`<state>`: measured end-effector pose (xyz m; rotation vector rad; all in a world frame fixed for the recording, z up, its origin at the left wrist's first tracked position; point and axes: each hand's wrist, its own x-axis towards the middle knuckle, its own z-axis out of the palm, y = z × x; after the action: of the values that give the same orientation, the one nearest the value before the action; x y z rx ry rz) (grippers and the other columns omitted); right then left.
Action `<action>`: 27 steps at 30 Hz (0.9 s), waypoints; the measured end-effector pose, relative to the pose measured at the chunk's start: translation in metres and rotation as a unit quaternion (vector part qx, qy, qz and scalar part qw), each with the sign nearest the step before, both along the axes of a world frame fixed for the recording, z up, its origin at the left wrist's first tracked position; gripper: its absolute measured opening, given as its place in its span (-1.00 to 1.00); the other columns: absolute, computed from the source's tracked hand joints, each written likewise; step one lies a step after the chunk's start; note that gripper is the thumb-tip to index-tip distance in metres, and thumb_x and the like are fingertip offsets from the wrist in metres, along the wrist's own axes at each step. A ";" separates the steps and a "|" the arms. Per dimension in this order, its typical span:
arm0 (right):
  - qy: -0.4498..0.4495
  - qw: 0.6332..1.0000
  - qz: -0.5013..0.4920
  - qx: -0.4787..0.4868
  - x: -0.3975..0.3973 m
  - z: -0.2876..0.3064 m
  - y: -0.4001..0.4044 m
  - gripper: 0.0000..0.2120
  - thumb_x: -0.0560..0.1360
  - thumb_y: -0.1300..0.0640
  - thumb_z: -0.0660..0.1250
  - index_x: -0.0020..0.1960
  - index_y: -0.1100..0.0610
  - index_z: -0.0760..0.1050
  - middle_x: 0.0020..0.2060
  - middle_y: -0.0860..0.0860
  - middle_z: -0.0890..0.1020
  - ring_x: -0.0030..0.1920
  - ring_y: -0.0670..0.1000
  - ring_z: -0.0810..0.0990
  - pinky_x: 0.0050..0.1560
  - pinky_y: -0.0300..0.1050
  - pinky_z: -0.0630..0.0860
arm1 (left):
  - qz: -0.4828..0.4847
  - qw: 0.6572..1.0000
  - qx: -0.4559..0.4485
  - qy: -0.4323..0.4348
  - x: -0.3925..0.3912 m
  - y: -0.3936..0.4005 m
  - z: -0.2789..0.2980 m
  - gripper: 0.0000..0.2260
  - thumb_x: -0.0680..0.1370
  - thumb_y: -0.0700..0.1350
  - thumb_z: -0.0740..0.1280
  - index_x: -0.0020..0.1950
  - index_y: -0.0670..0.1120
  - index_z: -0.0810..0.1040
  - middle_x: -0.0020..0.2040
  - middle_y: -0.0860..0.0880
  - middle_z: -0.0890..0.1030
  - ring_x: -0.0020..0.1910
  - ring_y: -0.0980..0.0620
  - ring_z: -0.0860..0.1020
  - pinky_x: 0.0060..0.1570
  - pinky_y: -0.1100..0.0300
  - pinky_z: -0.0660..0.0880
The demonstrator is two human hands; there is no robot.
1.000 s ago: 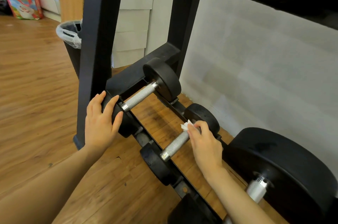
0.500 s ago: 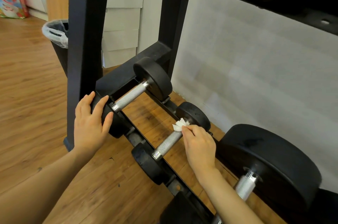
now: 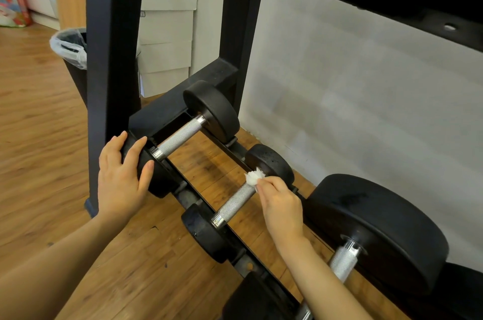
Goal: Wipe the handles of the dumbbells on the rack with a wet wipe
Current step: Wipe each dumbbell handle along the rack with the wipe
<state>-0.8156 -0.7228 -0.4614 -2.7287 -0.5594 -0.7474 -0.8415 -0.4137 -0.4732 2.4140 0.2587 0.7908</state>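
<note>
Right hand [image 3: 281,203] pinches a crumpled white wet wipe [image 3: 254,177] between fingertips, grip closed on it, pressing it to the far end of the middle dumbbell's knurled handle [image 3: 235,202], just beside that dumbbell's rear weight head [image 3: 271,161]. Middle dumbbell lies across the bottom rails of the black rack [image 3: 112,58], front head [image 3: 206,233] toward the camera.

Left hand [image 3: 121,178] rests flat on the front head of the small dumbbell [image 3: 180,136] next along the rack from the middle one, toward the rack's upright post; fingers straight and spread, grip not closed round anything. That dumbbell's handle is bare, nothing touching it.

Large dumbbell [image 3: 376,236] sits on the other side of the middle one, away from the post; right forearm crosses in front of its handle.

Black bin with white liner [image 3: 69,45] stands behind the rack post on the wood floor [image 3: 39,123]. Grey wall [image 3: 366,97] behind the rack.
</note>
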 end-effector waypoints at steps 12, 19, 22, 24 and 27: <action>0.013 1.000 -0.010 0.006 0.000 0.002 -0.001 -0.71 0.35 0.30 0.54 0.05 0.22 0.63 -0.05 0.09 0.65 -0.25 0.05 0.65 -0.36 -0.10 0.62 | 0.002 1.000 0.002 0.003 0.001 0.001 -0.001 -0.50 0.58 0.08 0.15 0.49 -0.07 0.36 0.52 -0.17 0.21 0.53 -0.19 0.11 0.41 -0.22 0.18; 0.032 0.999 0.007 0.026 -0.007 0.005 0.004 -0.73 0.39 0.29 0.50 0.08 0.21 0.63 0.01 0.07 0.62 -0.19 0.02 0.66 -0.23 -0.15 0.64 | 0.000 1.000 0.001 -0.004 0.001 0.002 -0.002 -0.51 0.58 0.06 0.16 0.48 -0.07 0.37 0.52 -0.18 0.22 0.53 -0.20 0.12 0.40 -0.24 0.20; 0.046 0.997 -0.006 0.054 -0.008 0.004 0.004 -0.78 0.43 0.27 0.47 0.07 0.20 0.63 -0.01 0.05 0.61 -0.19 0.02 0.65 -0.22 -0.12 0.64 | 0.002 1.000 0.000 -0.001 0.001 0.002 -0.002 -0.51 0.58 0.06 0.17 0.49 -0.06 0.36 0.52 -0.17 0.21 0.53 -0.18 0.12 0.40 -0.24 0.20; 0.048 0.998 0.011 0.047 -0.011 0.003 0.007 -0.80 0.43 0.26 0.47 0.06 0.20 0.62 -0.03 0.05 0.60 -0.20 0.00 0.65 -0.24 -0.15 0.64 | 0.003 1.000 0.002 -0.002 0.001 0.002 -0.003 -0.51 0.58 0.06 0.17 0.49 -0.05 0.36 0.52 -0.17 0.21 0.53 -0.18 0.12 0.40 -0.24 0.20; 0.038 0.998 -0.005 0.052 -0.011 0.007 0.006 -0.85 0.44 0.23 0.46 0.01 0.19 0.62 -0.08 0.03 0.60 -0.28 -0.01 0.63 -0.34 -0.12 0.62 | 0.001 1.000 0.005 0.000 0.001 0.002 -0.003 -0.50 0.58 0.08 0.16 0.49 -0.05 0.35 0.52 -0.17 0.21 0.53 -0.18 0.12 0.40 -0.23 0.20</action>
<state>-0.8271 -0.7167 -0.4543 -2.6534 -0.4755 -0.6519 -0.8405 -0.4113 -0.4761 2.4236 0.2573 0.7941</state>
